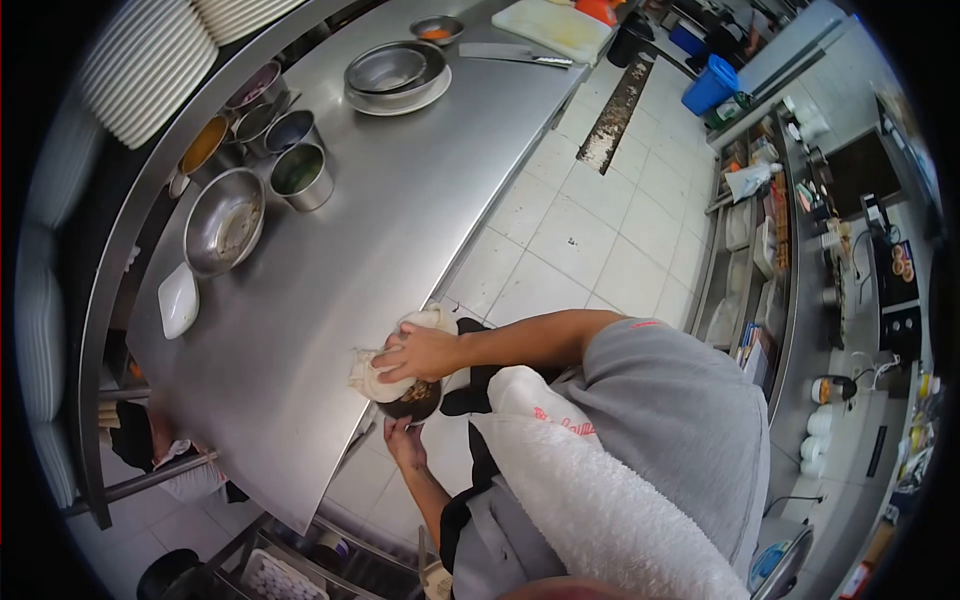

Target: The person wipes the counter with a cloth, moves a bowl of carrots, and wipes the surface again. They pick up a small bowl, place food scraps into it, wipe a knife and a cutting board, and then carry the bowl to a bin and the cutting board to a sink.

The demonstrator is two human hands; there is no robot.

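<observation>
Right hand (425,352): yours, fingers spread over pale cloth (368,382); whether they clench it, cannot tell. Left hand (404,443): yours, pinching lower edge of dark bowl (408,404), brown contents inside. Bowl and cloth: together at edge of steel table (340,260), just before your body. Also on table: wide steel bowl (203,222), white dish (178,303), group of metal pots (303,180), stacked pans (388,70) on white plate (402,108), knife (510,53), cutting board (555,28).

Single head-worn view, wide, facing forward-down
</observation>
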